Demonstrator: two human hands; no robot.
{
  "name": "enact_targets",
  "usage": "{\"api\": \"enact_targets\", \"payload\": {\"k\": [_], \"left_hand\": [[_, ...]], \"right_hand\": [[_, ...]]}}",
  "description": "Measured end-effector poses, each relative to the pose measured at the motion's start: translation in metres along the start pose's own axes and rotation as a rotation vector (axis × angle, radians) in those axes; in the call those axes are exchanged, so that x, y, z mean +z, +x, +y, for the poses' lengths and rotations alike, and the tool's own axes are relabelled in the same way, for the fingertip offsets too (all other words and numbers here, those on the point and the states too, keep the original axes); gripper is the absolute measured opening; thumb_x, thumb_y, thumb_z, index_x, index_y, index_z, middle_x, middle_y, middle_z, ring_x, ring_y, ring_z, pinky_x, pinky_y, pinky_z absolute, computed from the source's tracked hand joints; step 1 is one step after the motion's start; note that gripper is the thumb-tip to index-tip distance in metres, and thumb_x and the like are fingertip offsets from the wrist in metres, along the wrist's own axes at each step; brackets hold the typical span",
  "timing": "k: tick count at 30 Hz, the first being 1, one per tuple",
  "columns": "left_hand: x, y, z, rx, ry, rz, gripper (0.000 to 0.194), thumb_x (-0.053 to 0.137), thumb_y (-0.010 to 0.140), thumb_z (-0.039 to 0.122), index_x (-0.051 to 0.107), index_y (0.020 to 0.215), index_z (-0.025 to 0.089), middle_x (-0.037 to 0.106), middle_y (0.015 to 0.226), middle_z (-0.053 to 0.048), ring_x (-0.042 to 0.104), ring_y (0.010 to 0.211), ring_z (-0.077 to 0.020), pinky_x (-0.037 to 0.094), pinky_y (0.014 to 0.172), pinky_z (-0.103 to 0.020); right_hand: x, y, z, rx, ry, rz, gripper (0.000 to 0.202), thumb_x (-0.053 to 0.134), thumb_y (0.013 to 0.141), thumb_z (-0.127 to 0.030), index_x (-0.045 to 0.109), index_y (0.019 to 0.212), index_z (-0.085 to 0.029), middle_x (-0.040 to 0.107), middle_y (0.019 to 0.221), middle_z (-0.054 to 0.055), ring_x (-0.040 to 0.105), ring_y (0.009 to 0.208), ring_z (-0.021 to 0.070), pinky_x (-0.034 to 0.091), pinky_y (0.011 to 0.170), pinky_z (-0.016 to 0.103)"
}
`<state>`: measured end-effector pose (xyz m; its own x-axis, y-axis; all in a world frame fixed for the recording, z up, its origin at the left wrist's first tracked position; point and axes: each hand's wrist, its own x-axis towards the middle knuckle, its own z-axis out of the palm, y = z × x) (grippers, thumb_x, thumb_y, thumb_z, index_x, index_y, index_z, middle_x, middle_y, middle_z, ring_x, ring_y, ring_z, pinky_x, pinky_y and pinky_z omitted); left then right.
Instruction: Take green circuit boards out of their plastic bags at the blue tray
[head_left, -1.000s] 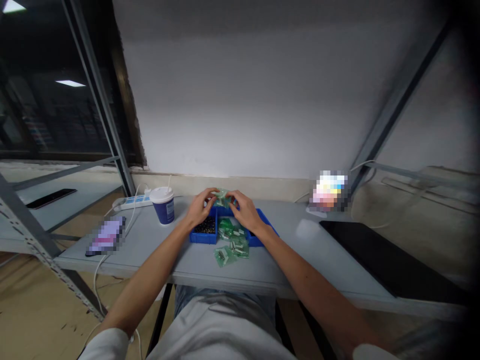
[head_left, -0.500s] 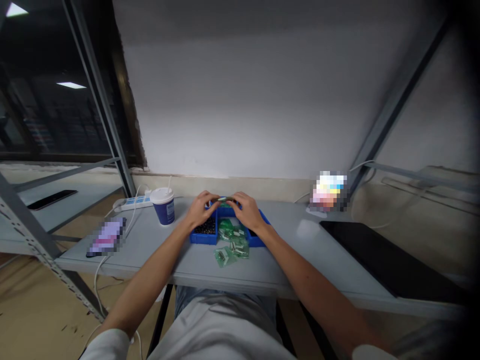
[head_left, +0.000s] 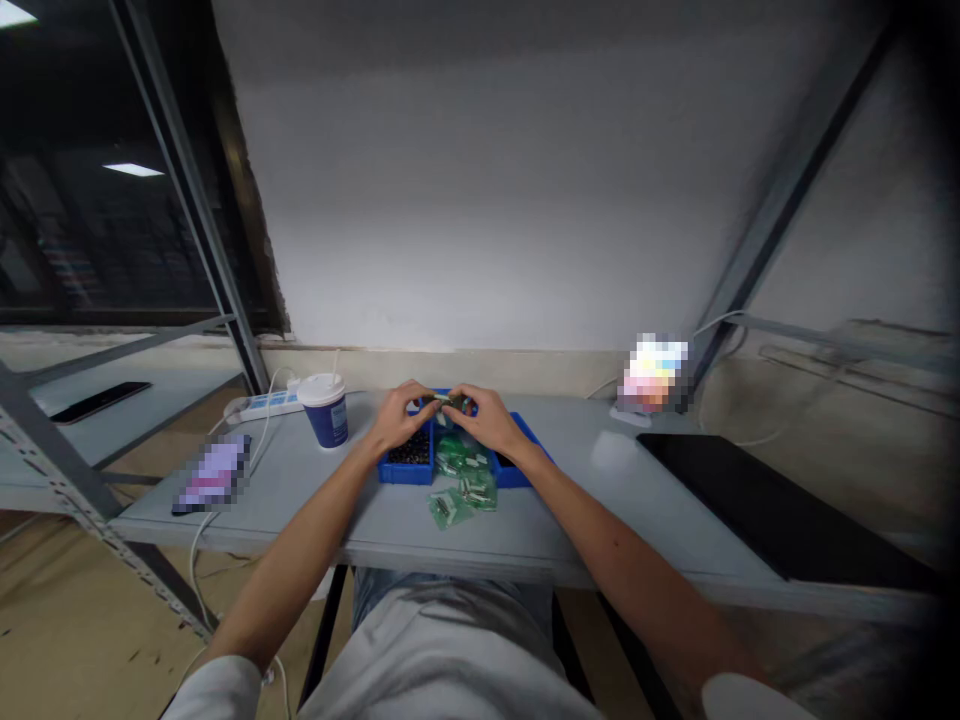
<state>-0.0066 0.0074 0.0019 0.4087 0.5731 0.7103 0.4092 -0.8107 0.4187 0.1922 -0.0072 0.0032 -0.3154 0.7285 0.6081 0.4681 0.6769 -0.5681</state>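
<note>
Above the blue bins, my left hand [head_left: 401, 412] and my right hand [head_left: 480, 415] meet, fingers pinched on a small greenish packet [head_left: 442, 399]. It is seen nearly edge-on and partly hidden by the fingertips. Below my left hand, a blue bin [head_left: 405, 476] holds many small dark parts. Another blue bin [head_left: 517, 478] is partly covered by my right hand and wrist; its contents are mostly hidden. Between them lie several green plastic packets [head_left: 450, 508] with small metallic pieces inside. Part of a blue bin edge [head_left: 439, 391] shows behind my hands.
A lidded blue paper cup [head_left: 328, 420] with a straw stands left, near a power strip [head_left: 262, 405]. A phone [head_left: 214, 475] with a cable lies at the left front. A lit screen [head_left: 652, 375] stands right, beside a flat black panel [head_left: 772, 510]. Metal shelf posts flank the table.
My fingers have shifted slightly around the packet, and it has tilted a little. My hands stay over the bins. The whole view has moved slightly.
</note>
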Motion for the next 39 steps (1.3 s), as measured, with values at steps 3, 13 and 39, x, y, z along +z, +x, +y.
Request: {"api": "enact_targets", "payload": {"k": [3, 13, 39], "left_hand": [[0.001, 0.000, 0.000, -0.048, -0.015, -0.030, 0.025, 0.058, 0.090, 0.037, 0.069, 0.087, 0.015, 0.066, 0.078, -0.003, 0.055, 0.073, -0.0143, 0.044, 0.071, -0.027], [0.003, 0.000, -0.002, -0.124, -0.099, -0.040, 0.020, 0.063, 0.085, 0.033, 0.066, 0.094, 0.015, 0.066, 0.079, -0.001, 0.058, 0.072, -0.0136, 0.044, 0.071, -0.025], [0.013, 0.035, -0.069, -0.371, -0.249, 0.013, 0.041, 0.065, 0.083, 0.040, 0.050, 0.115, 0.019, 0.070, 0.073, -0.001, 0.059, 0.062, -0.0133, 0.042, 0.064, -0.023]], "right_hand": [[0.002, 0.000, 0.002, -0.009, 0.005, -0.009, 0.019, 0.063, 0.084, -0.035, 0.066, 0.087, -0.017, 0.062, 0.073, -0.001, 0.049, 0.062, 0.0116, 0.040, 0.062, 0.024], [0.003, 0.000, 0.005, -0.016, 0.158, 0.010, 0.037, 0.063, 0.084, -0.033, 0.048, 0.115, -0.021, 0.065, 0.090, 0.001, 0.055, 0.070, 0.0129, 0.044, 0.066, 0.026], [-0.009, 0.005, 0.027, 0.135, -0.349, 0.137, 0.013, 0.053, 0.085, -0.015, 0.063, 0.093, -0.020, 0.070, 0.078, 0.002, 0.062, 0.074, 0.0154, 0.041, 0.071, 0.026]]}}
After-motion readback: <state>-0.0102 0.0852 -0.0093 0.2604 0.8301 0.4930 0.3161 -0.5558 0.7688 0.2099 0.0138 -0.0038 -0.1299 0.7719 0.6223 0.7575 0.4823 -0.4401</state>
